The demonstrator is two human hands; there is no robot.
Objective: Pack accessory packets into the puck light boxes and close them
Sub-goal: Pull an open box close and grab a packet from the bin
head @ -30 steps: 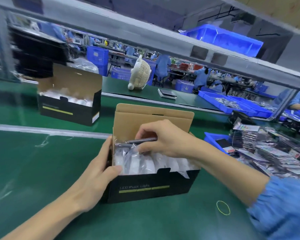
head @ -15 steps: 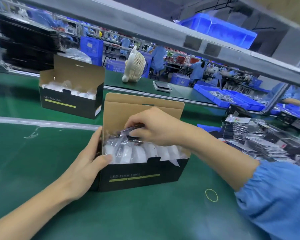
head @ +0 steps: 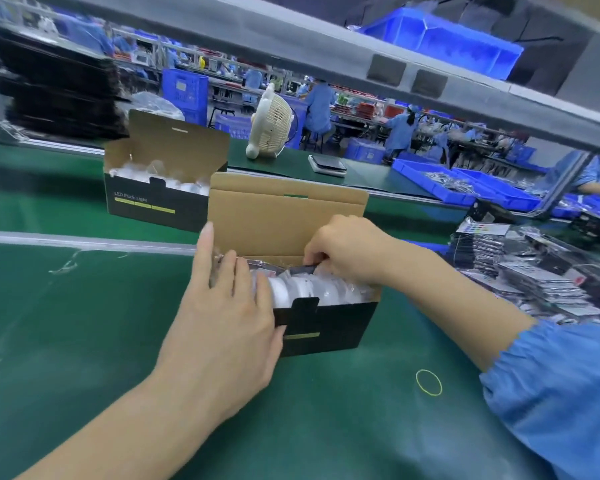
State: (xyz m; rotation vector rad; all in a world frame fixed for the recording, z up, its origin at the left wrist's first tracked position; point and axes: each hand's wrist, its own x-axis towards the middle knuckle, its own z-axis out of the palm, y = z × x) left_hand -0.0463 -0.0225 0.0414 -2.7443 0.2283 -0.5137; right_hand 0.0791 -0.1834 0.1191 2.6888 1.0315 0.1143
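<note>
My left hand (head: 222, 317) has shifted onto the near box (head: 329, 327), fingers spread straight over its left end. Inside, behind the white lights (head: 302, 287), the packet (head: 302, 270) has sunk lower; my right hand (head: 347, 251) still pinches it. Lid closing comes next, I reckon.

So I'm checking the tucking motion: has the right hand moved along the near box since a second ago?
Yes. The right hand has slid from the near box's left end toward its right end, still pinching the packet.

Two open puck light boxes (head: 326, 327) (head: 153, 199), two hands (head: 222, 327) (head: 350, 251), one rubber band (head: 429, 382).
</note>
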